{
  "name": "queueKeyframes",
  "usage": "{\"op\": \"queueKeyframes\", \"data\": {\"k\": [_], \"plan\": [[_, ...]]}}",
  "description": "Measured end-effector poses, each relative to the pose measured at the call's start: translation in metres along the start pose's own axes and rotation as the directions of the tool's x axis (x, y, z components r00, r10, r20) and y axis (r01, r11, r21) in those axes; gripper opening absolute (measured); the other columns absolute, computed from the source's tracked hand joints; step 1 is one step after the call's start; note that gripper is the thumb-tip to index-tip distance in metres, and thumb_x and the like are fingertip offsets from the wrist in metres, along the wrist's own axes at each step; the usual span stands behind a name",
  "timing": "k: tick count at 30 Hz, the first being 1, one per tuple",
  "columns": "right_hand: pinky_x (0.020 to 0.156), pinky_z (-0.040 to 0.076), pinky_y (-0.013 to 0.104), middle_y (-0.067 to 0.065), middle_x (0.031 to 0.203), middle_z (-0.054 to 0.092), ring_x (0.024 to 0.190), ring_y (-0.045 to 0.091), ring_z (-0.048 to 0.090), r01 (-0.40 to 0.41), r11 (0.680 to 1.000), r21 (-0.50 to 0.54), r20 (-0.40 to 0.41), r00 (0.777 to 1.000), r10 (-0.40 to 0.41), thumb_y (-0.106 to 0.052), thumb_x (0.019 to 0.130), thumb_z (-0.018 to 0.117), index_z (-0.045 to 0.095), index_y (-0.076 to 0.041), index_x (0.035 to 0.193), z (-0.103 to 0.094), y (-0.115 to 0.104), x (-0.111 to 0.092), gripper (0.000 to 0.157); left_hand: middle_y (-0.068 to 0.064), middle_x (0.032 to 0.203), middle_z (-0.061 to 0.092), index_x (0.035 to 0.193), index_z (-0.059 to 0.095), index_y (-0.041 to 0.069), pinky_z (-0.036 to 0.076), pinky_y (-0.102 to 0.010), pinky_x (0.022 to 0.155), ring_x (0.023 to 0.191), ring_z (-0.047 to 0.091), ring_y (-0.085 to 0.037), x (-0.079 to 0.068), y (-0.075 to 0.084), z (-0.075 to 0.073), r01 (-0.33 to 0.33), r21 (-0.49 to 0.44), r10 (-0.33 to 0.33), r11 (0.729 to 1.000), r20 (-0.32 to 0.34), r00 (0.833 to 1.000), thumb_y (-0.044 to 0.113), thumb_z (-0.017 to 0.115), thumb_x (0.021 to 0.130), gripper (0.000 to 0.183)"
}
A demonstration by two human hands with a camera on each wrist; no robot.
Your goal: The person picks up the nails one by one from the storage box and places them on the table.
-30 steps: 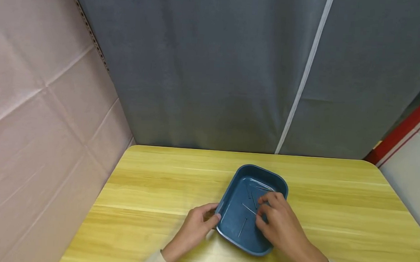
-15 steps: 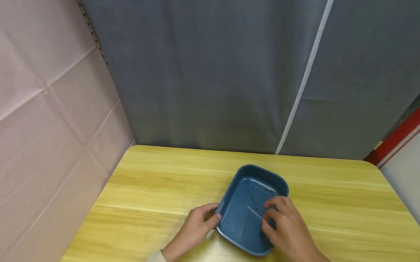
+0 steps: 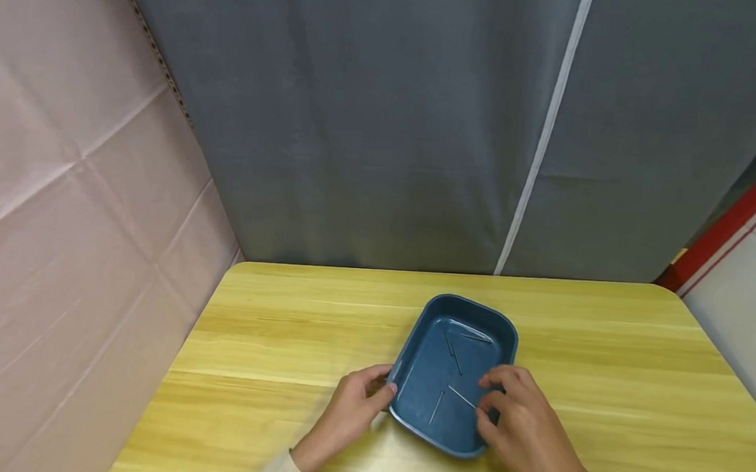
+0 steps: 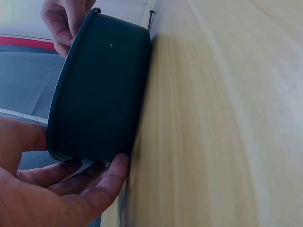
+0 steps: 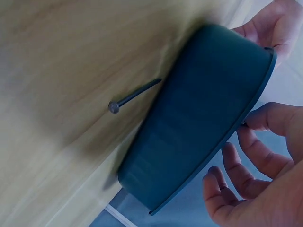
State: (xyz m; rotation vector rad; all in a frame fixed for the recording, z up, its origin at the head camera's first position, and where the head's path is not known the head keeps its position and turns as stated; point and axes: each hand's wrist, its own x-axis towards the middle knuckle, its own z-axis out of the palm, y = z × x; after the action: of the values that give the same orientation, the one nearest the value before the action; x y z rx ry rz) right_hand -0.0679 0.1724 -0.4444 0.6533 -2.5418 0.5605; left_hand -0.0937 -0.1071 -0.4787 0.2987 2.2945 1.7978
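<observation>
A dark blue tray [image 3: 420, 390] stands on the wooden table with several thin metal nails lying in it. My left hand [image 3: 356, 408] grips the tray's left side, thumb over the rim and fingers against the outer wall, as the left wrist view of that hand [image 4: 71, 189] shows. Over the tray's right side, my right hand [image 3: 525, 425] pinches one nail [image 3: 461, 395] at its near end between thumb and index finger. Its far end points left over the tray floor. Another nail [image 3: 436, 407] lies left of it; further nails [image 3: 457, 360] lie toward the far end.
One loose nail [image 5: 137, 94] lies on the table [image 5: 71, 104] beside the tray's wall in the right wrist view; the head view does not show it. Behind the table hangs a grey curtain [image 3: 371, 134], and a pale wall covering [image 3: 93, 211] stands at left.
My right hand has drawn toward the tray's right side and slightly nearer me, with the pinched nail moving along. My left hand keeps its grip on the tray.
</observation>
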Motion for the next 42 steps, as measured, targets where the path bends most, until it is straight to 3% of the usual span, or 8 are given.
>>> {"op": "queueKeyframes", "data": {"k": [11,15,20,23,27,32,37,42], "plan": [[0.099,0.031,0.002,-0.014,0.106,0.060,0.110,0.010,0.050,0.001,0.995,0.099,-0.008,1.000,-0.001,-0.007,0.065,0.081,0.064,-0.028,0.065,-0.008,-0.012,-0.015,0.026,-0.017,0.115,0.071,0.135,0.059,-0.005,0.063,-0.025,0.077,0.101,0.071,-0.028,0.000,0.000,0.001,0.006,-0.017,-0.006,1.000,-0.009,1.000,0.014,0.060,0.101,0.039],[0.096,0.035,0.002,-0.015,0.105,0.060,0.107,0.008,0.051,0.024,0.993,0.119,-0.030,0.999,-0.021,-0.008,0.062,0.083,0.063,-0.029,0.064,-0.006,-0.013,-0.021,0.029,-0.018,0.116,0.070,0.135,0.058,-0.006,0.063,-0.026,0.077,0.102,0.070,-0.029,0.000,0.000,0.001,0.004,-0.024,-0.004,1.000,-0.008,1.000,0.014,0.060,0.101,0.039],[0.100,0.036,0.004,-0.012,0.105,0.062,0.105,0.013,0.053,0.137,0.977,0.162,-0.103,0.987,-0.121,-0.008,0.060,0.082,0.065,-0.026,0.067,-0.001,-0.008,-0.030,0.026,-0.019,0.118,0.070,0.136,0.058,-0.006,0.063,-0.026,0.077,0.103,0.070,-0.029,0.000,0.000,0.001,0.002,-0.024,-0.002,1.000,-0.006,1.000,0.013,0.059,0.101,0.039],[0.104,0.036,0.008,-0.006,0.105,0.063,0.104,0.017,0.054,0.219,0.955,0.201,-0.164,0.968,-0.187,-0.018,0.079,0.076,0.065,-0.024,0.070,0.004,-0.004,-0.035,0.015,-0.019,0.118,0.070,0.136,0.058,-0.006,0.063,-0.026,0.077,0.102,0.071,-0.029,-0.001,0.000,0.001,0.003,-0.022,-0.003,1.000,-0.006,1.000,0.013,0.059,0.102,0.039],[0.106,0.038,0.012,0.000,0.105,0.065,0.103,0.020,0.055,0.308,0.922,0.233,-0.244,0.937,-0.252,-0.035,0.102,0.051,0.065,-0.022,0.073,0.010,0.000,-0.041,0.035,-0.019,0.117,0.070,0.136,0.057,-0.006,0.063,-0.026,0.077,0.102,0.071,-0.029,-0.001,0.000,0.001,0.008,-0.026,-0.008,1.000,-0.004,1.000,0.013,0.059,0.102,0.039],[0.105,0.040,0.015,0.001,0.105,0.064,0.101,0.022,0.055,0.354,0.899,0.257,-0.279,0.918,-0.282,-0.031,0.100,0.051,0.066,-0.019,0.073,0.012,-0.001,-0.047,0.034,-0.020,0.117,0.070,0.136,0.057,-0.007,0.063,-0.027,0.077,0.101,0.070,-0.030,-0.001,0.001,0.001,0.009,-0.035,-0.009,0.999,-0.002,1.000,0.014,0.059,0.102,0.040],[0.107,0.038,0.014,-0.001,0.108,0.064,0.104,0.020,0.055,0.343,0.893,0.292,-0.269,0.925,-0.268,-0.028,0.099,0.055,0.067,-0.020,0.077,0.011,-0.004,-0.054,0.026,-0.020,0.117,0.070,0.136,0.057,-0.007,0.064,-0.027,0.077,0.102,0.070,-0.031,-0.001,0.001,0.001,-0.001,-0.042,0.001,0.999,0.000,1.000,0.013,0.059,0.102,0.040],[0.108,0.040,0.017,0.004,0.110,0.064,0.107,0.023,0.055,0.390,0.850,0.354,-0.278,0.912,-0.303,-0.018,0.093,0.065,0.069,-0.019,0.083,0.012,-0.005,-0.060,0.011,-0.020,0.117,0.070,0.135,0.057,-0.007,0.064,-0.027,0.077,0.101,0.071,-0.030,-0.001,0.000,0.001,-0.005,-0.040,0.005,0.999,-0.002,1.000,0.013,0.059,0.102,0.039]]}}
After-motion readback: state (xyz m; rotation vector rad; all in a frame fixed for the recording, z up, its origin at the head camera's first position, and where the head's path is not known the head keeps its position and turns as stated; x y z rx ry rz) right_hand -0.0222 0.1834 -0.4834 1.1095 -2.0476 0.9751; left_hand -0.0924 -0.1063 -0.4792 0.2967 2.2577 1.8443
